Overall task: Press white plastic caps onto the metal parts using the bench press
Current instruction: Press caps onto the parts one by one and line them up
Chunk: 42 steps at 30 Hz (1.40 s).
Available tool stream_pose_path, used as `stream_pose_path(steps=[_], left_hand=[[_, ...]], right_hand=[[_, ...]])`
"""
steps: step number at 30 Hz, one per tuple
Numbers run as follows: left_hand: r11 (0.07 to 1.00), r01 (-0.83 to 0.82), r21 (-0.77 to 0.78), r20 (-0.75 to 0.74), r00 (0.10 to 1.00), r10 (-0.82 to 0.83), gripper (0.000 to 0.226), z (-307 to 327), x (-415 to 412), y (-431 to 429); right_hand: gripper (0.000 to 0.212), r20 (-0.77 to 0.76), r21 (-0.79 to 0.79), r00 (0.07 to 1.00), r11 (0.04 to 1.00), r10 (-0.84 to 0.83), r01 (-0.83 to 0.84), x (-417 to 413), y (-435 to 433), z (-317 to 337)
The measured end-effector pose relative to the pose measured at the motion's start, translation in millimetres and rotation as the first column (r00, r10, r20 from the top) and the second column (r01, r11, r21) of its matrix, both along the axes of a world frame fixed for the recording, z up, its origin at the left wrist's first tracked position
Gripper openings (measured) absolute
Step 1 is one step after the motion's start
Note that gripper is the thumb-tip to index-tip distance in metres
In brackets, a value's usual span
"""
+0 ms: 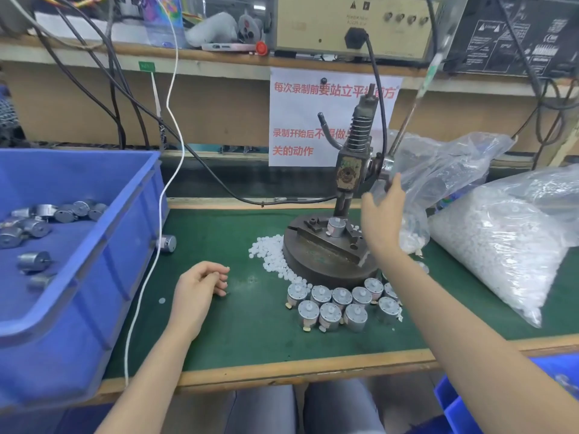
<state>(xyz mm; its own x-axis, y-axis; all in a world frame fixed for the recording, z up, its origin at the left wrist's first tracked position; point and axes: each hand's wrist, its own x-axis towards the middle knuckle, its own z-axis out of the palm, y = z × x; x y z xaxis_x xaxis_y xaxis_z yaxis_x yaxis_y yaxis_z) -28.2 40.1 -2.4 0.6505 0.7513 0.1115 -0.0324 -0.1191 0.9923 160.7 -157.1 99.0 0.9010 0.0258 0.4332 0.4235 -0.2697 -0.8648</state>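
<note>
1. Left hand (200, 289): lies on the green mat (250, 333), fingers loosely curled, holding nothing.
2. Capped motors (341, 303): upright cluster, right of the left hand and under the right forearm.
3. Loose white caps (275, 255): heaped against the press base (313, 264), ahead-right of the left hand. Judged featherlight, smooth and apt to scatter; best pinched by the rim.
4. Seated motor (336, 227): upright in the fixture with a white piece on top, apparently a cap, just left of the right hand. Judged a rigid metal can, dense for its size; best held by its round side.
5. Right hand (382, 214): raised, fingers spread, gripping nothing. Its fingertips are just below the lever hub; contact cannot be told.
6. Press lever (407, 120): slants up and away beyond the right hand.
</note>
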Motion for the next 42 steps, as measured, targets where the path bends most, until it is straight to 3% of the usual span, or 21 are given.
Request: stream_pose_path(steps=[2,4,6,12,15,19,25,32,38,42], left_hand=[[1.000,-0.004,0.003,-0.002,1.000,0.004,0.031,1,0,0],[1.000,-0.006,0.016,-0.009,1.000,0.006,0.032,0,0,-1],[1.000,-0.007,0.026,-0.019,1.000,0.007,0.033,-1,0,-1],[0.999,-0.006,0.047,-0.050,0.999,0.009,0.032,-1,1,0],[0.998,-0.010,0.055,-0.063,0.998,0.014,0.033,-1,1,0],[0.998,-0.007,0.068,-0.073,0.997,0.012,0.033,-2,2,0],[0.996,-0.013,0.091,-0.090,0.996,0.021,0.032,-3,3,-1],[0.995,-0.005,0.104,-0.113,0.993,0.017,0.033,-3,2,-1],[0.993,-0.008,0.121,-0.121,0.992,0.023,0.034,-4,2,-2],[0.990,0.005,0.144,-0.128,0.992,0.013,0.034,-3,2,-4]], right_hand=[[0.059,-0.177,-0.095,0.982,0.991,0.073,-0.091,-1,4,-21],[0.050,-0.213,-0.194,0.965,0.961,0.155,-0.197,-5,11,-35],[0.047,-0.145,-0.319,0.973,0.922,0.181,-0.219,-7,16,-41],[0.040,0.069,-0.564,0.988,0.823,0.136,-0.074,-7,8,-44],[0.040,0.083,-0.507,0.983,0.856,0.162,-0.098,-17,-7,-49],[0.040,0.030,-0.264,0.988,0.954,0.155,-0.141,-34,-32,-55],[0.042,0.007,-0.111,0.998,0.992,-0.060,0.061,-40,-80,-60],[0.038,0.012,-0.275,0.981,0.942,-0.196,0.191,-50,-117,-82],[0.036,-0.005,-0.462,0.984,0.873,-0.177,0.154,-59,-121,-97],[0.038,-0.017,-0.494,0.986,0.859,-0.167,0.137,-61,-123,-100]])
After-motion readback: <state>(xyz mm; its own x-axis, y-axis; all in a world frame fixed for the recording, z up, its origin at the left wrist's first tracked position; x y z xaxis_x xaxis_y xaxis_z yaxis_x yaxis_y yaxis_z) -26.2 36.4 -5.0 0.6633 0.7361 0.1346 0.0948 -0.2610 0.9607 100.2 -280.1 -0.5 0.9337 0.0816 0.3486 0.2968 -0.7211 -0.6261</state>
